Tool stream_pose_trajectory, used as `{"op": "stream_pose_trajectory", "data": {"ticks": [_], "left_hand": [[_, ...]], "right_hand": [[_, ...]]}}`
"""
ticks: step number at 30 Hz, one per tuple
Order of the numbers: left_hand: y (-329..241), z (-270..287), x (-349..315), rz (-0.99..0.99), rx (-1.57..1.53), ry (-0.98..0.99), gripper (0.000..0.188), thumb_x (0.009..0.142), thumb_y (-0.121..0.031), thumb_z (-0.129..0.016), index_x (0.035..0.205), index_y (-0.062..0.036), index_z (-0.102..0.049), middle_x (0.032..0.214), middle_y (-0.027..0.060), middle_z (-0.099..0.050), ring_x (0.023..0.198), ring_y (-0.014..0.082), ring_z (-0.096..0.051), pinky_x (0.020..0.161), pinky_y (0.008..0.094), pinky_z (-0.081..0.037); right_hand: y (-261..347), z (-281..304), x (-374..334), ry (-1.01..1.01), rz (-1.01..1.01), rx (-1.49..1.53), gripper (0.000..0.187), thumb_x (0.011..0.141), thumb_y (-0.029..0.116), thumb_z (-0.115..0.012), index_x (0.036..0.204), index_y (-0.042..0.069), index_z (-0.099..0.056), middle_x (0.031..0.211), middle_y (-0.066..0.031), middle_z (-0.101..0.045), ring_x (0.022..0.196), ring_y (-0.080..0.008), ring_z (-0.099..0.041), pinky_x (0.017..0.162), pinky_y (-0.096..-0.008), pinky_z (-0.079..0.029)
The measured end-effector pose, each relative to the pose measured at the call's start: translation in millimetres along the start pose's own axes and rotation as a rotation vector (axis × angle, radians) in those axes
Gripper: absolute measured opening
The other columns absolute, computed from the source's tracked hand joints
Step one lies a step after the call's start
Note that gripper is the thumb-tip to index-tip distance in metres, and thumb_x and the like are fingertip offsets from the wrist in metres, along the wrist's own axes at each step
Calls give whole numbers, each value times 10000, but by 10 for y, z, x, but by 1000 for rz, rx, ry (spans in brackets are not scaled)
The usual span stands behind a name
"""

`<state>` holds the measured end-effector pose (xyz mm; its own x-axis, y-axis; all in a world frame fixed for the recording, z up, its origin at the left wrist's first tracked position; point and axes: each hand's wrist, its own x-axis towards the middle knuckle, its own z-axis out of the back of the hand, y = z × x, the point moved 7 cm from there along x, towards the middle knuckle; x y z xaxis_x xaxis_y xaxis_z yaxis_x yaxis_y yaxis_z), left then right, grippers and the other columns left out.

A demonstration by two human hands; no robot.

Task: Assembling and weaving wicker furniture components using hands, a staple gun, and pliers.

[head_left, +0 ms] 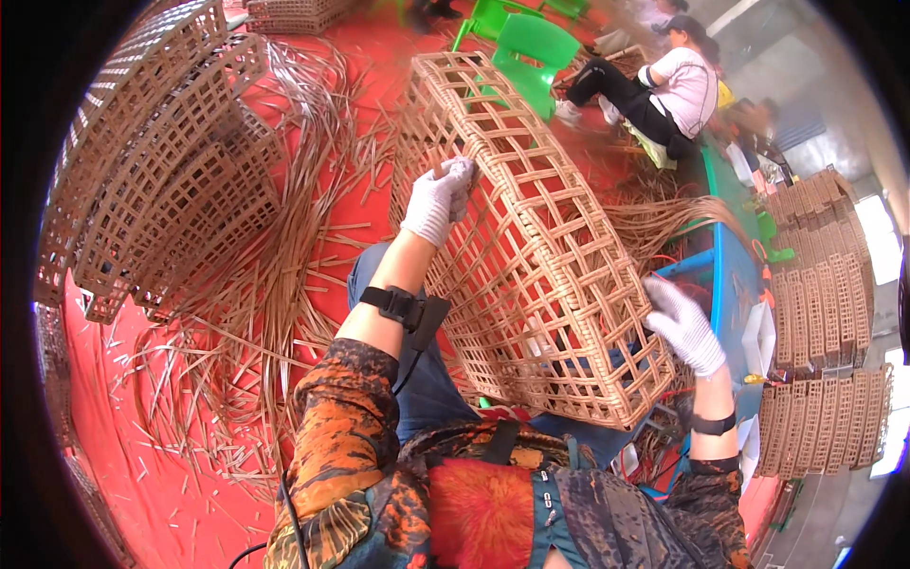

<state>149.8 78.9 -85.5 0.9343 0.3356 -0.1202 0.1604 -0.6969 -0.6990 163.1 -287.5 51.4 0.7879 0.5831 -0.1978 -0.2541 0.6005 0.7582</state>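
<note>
From the head view, one large open-lattice wicker basket (531,256) is lying tilted across the person's lap, its long side running from the upper middle down toward the lower right. Two gloved hands are working on it. The left hand (438,197), in a white glove, is closing its fingers around a strand at the basket's upper left edge, pinching it. The right hand (684,325), also in a white glove, is pressing against the basket's lower right rim with the fingers curled over the edge; whether it is gripping a strand there is hard to tell. Each forearm is wearing one black strap, two in all.

On the red floor (123,427) to the left, loose cane strips (256,313) are lying scattered, too many to count. A stack of finished lattice baskets (161,161) is leaning at the upper left, its number unclear because they overlap. More stacked baskets (825,322) are standing at the right, partly cut off by the rim. One green plastic chair (531,52) is showing clearly behind the basket, with parts of others beyond. One seated person (664,90) in a white top is working at the upper right, with the hands hidden.
</note>
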Motion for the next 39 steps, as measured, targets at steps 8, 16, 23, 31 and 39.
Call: {"op": "stream_pose_trajectory", "data": {"ticks": [8,16,23,31,39], "left_hand": [[-56,151,-106,-15,-73,11,136,907,-228,-620,923,-93,-623,569,-82,-404,437,40,-323,412,215,-250],[-39,134,-121,-41,7,-93,193,875,-224,-665,997,-74,-669,584,-65,-488,440,44,-384,412,219,-288],[-216,145,-201,-114,130,-168,174,878,-176,-669,994,-52,-706,689,-51,-606,502,16,-429,439,187,-318],[-172,134,-168,-83,71,-203,185,889,-158,-661,1014,-26,-692,811,-22,-659,616,19,-519,509,166,-377],[-168,142,-119,-113,90,-179,195,876,-192,-678,1012,-54,-685,617,-47,-531,461,35,-416,423,201,-290]], "right_hand": [[1878,-648,988,-170,741,-462,178,875,169,-607,986,39,-657,940,-132,-661,844,-248,-656,743,-314,-510],[1919,-1330,2101,-27,432,-787,330,831,374,-579,939,79,-680,904,-164,-665,865,-330,-639,784,-404,-503],[1823,-1322,2243,-87,475,-696,283,820,280,-545,898,54,-696,854,-196,-662,822,-310,-654,776,-386,-510],[1689,-1285,2317,0,412,-517,297,816,260,-536,916,29,-694,811,-193,-665,767,-294,-659,738,-364,-512],[1730,-1283,2301,-5,396,-496,301,811,265,-539,914,32,-699,820,-197,-664,777,-312,-656,751,-369,-512]]}}
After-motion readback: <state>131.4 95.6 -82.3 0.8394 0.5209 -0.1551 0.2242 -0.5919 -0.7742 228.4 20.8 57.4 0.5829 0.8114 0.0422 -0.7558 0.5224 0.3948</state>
